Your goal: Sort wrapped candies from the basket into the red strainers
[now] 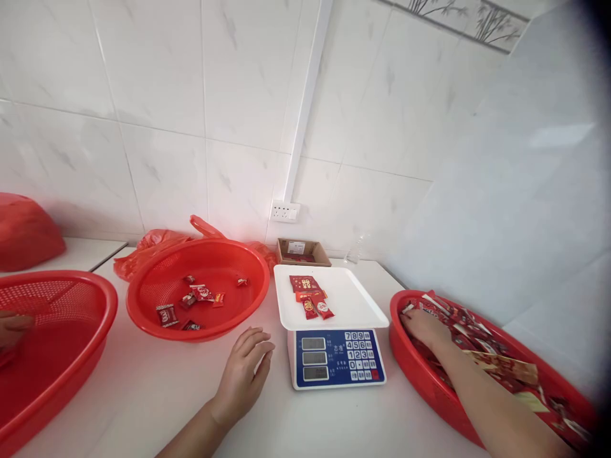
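My left hand [242,376] hovers over the white table, between the middle red basket [138,312] and the digital scale [338,359]. Its fingers curve loosely, thumb apart, with nothing in them. My right hand [424,326] reaches into the right red basket [405,366], which is full of red-wrapped sweets and packets [470,327]; its fingertips are hidden among them. On the scale's white tray [351,296] lie a dark red packet [303,283], a partly covered orange-red packet and two small wrapped sweets [317,308]. Several small wrapped sweets [203,292] are scattered inside the middle basket.
At the far left, another person's hand [14,327] is inside a third red basket [107,305]. A red plastic bag [28,232] sits behind it. Against the tiled wall stand a small cardboard box [303,251] and a clear plastic item [356,248], below a wall socket [285,211].
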### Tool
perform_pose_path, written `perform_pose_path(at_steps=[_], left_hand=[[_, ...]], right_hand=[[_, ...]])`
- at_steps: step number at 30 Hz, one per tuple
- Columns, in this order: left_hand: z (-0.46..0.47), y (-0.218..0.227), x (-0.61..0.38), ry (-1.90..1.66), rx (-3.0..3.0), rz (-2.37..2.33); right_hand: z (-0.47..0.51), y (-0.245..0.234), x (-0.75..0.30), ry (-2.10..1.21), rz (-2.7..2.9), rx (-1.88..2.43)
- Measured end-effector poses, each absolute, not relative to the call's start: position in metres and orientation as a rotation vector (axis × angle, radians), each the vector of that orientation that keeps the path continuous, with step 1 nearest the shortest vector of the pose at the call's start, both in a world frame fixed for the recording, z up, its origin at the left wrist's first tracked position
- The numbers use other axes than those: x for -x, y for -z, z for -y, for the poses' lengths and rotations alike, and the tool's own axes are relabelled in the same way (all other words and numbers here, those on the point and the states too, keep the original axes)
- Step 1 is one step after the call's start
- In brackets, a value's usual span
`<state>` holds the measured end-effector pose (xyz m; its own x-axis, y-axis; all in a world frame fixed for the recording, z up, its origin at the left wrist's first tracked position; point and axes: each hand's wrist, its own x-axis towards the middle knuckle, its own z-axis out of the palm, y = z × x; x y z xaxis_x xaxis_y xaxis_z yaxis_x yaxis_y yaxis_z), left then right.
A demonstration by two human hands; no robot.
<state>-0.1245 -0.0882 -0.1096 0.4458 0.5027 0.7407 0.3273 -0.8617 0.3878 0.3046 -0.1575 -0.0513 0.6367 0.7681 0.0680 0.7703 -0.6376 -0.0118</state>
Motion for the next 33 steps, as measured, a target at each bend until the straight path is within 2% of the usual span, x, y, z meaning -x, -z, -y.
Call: perform_pose_path(at_steps=[3, 7, 12, 17, 21, 26, 33], left_hand=[[0.088, 0.11, 0.125, -1.364, -2.489, -0.719], [0.087, 0.11, 0.125, -1.377, -2.464, -0.715], [0.088, 0.112, 0.124, -1.371, -2.452, -0.705], [0.088, 0.114, 0.124, -1.375, -2.452, -0.71], [0.087, 0.113, 0.125, -1.371, -2.449, -0.729], [0.087, 0.109, 0.125, -1.381, -2.452, -0.721], [0.089, 0.109, 0.125, -1.356, -2.469, -0.7]], right_hand=[[0.166, 0.045, -0.317, 0.068, 1.305, 2.8], [0.166, 0.025, -0.313, 0.253, 1.154, 2.747], [0.149, 0.008, -0.26, 0.393, 1.295, 2.46], [0.114, 0.023, -0.191, 0.245, 1.774, 2.321], [0.089, 0.034, -0.164, -0.046, 1.681, 2.12], [0.079, 0.031, -0.159, -0.162, 1.542, 1.946], [0.069, 0.045, -0.141, -0.287, 1.988, 2.016]])
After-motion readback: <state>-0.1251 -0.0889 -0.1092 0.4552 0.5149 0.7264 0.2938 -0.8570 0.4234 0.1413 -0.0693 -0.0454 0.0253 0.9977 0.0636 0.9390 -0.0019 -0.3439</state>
